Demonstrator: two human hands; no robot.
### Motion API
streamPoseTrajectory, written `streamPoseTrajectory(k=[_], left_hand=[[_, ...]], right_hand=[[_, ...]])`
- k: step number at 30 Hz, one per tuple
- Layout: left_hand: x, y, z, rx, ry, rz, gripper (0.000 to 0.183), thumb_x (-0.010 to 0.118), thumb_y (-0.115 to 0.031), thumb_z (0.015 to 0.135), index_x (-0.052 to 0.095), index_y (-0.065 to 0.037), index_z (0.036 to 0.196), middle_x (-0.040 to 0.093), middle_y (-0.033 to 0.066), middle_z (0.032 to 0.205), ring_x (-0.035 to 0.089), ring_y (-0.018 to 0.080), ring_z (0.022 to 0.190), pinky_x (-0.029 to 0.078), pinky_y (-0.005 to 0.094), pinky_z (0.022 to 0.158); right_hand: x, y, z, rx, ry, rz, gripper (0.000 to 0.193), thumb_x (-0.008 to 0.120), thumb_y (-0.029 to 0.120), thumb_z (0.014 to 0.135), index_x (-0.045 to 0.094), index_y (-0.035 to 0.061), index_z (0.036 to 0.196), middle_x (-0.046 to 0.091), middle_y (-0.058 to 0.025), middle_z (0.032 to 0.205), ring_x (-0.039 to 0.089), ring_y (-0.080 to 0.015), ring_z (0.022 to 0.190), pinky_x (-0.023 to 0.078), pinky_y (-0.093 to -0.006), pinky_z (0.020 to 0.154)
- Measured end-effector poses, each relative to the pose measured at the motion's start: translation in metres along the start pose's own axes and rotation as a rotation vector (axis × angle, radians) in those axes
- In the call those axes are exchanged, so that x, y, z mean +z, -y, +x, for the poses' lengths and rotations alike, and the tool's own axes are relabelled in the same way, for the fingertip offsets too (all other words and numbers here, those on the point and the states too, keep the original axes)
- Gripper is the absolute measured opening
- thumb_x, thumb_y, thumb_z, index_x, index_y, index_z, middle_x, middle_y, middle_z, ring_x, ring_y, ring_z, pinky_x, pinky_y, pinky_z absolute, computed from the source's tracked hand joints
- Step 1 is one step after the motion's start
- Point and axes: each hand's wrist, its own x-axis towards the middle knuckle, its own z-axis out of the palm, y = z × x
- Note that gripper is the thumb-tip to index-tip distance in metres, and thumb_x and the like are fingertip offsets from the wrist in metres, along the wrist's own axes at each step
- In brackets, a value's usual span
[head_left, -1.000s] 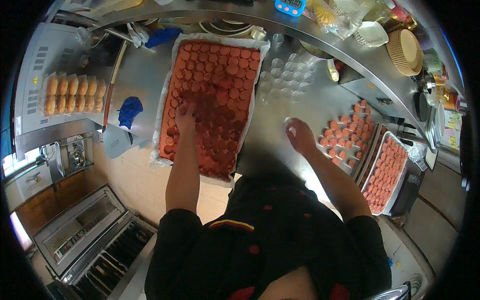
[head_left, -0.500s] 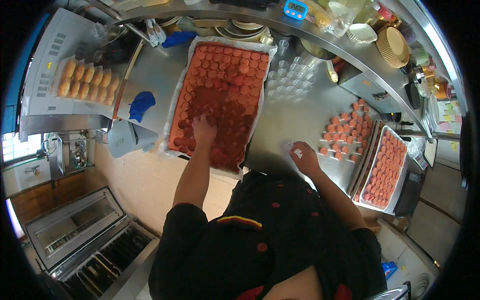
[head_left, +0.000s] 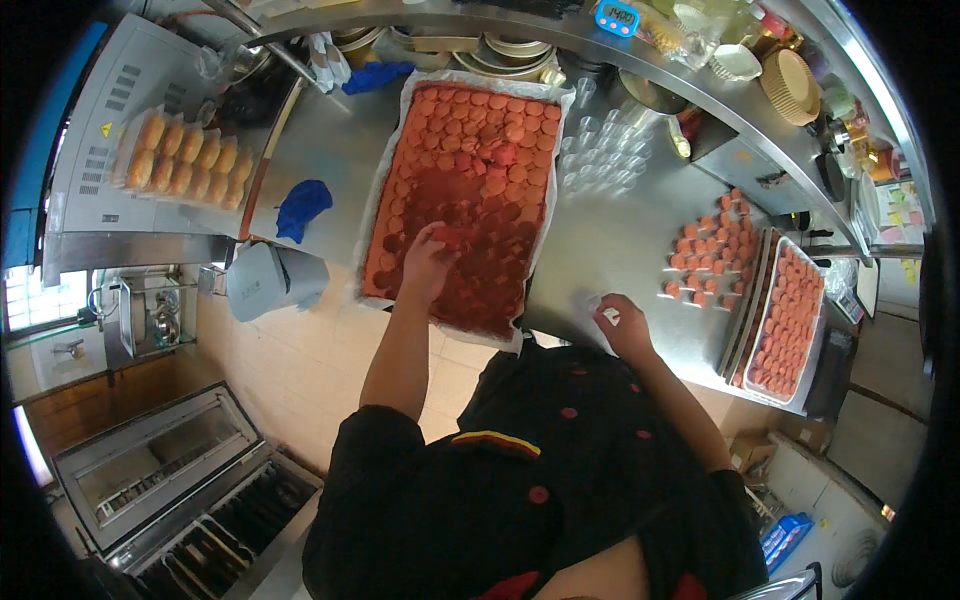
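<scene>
While the view has tilted since half a second ago, these entries hold, left to right:

Change, left hand: left hand (head_left: 428, 262) sits on the near part of the big tray (head_left: 372, 215), about where it was half a second ago; a second ago it lay higher, mid-tray.
Change, right hand: right hand (head_left: 622, 322) has drawn back to the near bench edge; a second ago it lay further out on the steel.
Buns: pale golden oval rolls (head_left: 185, 155) in two rows under clear wrap, on a grey machine top at far left.
Blue cloth: crumpled blue cloth (head_left: 302, 204) on the bench (head_left: 620, 240), just left of the big tray.
Big tray: long rectangle lined with white paper, ragged at its rim; its near end overhangs the bench edge.
Red-orange discs: round flat discs (head_left: 480, 140) packed in rows at the far end; the near end is dark red and smeared, the shapes blurred.
Left grip: fingers curled closed on a small red piece (head_left: 447, 236), pinched just above the tray.
Clear cups: small clear plastic cups (head_left: 600, 150) clustered just right of the big tray.
Open room: bare brushed steel between the big tray and the loose discs, free up to the near edge.
Right grip: fingers closed around a small white object (head_left: 609, 313), too small to tell what.
Loose discs: orange rounds (head_left: 712, 250) laid straight on the steel, near the side tray.
Side tray: smaller lined tray (head_left: 768, 370) of orange discs at the far right bench end.
</scene>
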Motion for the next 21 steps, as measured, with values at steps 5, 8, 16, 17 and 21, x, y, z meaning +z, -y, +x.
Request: streamPoseTrajectory(k=[5,8,16,17,21], left_hand=[[-0.01,-0.011,-0.012,-0.12,0.108,-0.242,0.043,0.061,-0.009,0.089,0.061,-0.008,0.132,0.066,0.0099,0.115,0.064,0.0264,0.093,0.056,0.0355,0.082],[-0.03,-0.013,-0.009,-0.185,0.238,-0.343,0.044,0.063,-0.009,0.088,0.061,-0.007,0.132,0.066,0.0104,0.118,0.064,0.0266,0.093,0.055,0.0354,0.08],[-0.018,-0.023,-0.023,-0.156,0.243,-0.288,0.041,0.065,-0.004,0.083,0.061,-0.008,0.123,0.067,0.0138,0.127,0.065,0.03,0.105,0.054,0.0393,0.096],[-0.018,-0.022,-0.024,-0.14,0.247,-0.285,0.041,0.065,-0.002,0.082,0.062,-0.008,0.123,0.066,0.0153,0.127,0.065,0.0311,0.108,0.055,0.039,0.096],[-0.009,-0.023,-0.028,-0.114,0.251,-0.276,0.038,0.067,0.003,0.083,0.062,-0.007,0.119,0.065,0.0169,0.125,0.065,0.0324,0.115,0.057,0.0376,0.098]], right_hand=[[0.005,0.007,-0.003,0.03,0.001,-0.011,0.018,0.077,0.016,0.089,0.07,0.006,0.101,0.072,-0.0128,0.114,0.07,-0.0315,0.103,0.059,-0.0402,0.08],[0.004,0.013,-0.001,0.014,0.006,-0.024,0.018,0.077,0.016,0.089,0.069,0.006,0.101,0.072,-0.0125,0.114,0.07,-0.0312,0.103,0.059,-0.0401,0.08],[0.012,0.013,-0.006,0.031,-0.024,-0.013,0.018,0.077,0.016,0.089,0.069,0.0062,0.102,0.072,-0.012,0.113,0.071,-0.0298,0.102,0.059,-0.039,0.079],[0.013,0.013,-0.007,0.028,-0.026,-0.012,0.018,0.077,0.016,0.089,0.069,0.0062,0.102,0.072,-0.012,0.113,0.071,-0.0298,0.102,0.059,-0.0388,0.079],[0.01,0.009,-0.011,0.01,-0.014,-0.016,0.019,0.077,0.016,0.089,0.068,0.0059,0.102,0.072,-0.0129,0.111,0.07,-0.03,0.101,0.059,-0.0377,0.078]])
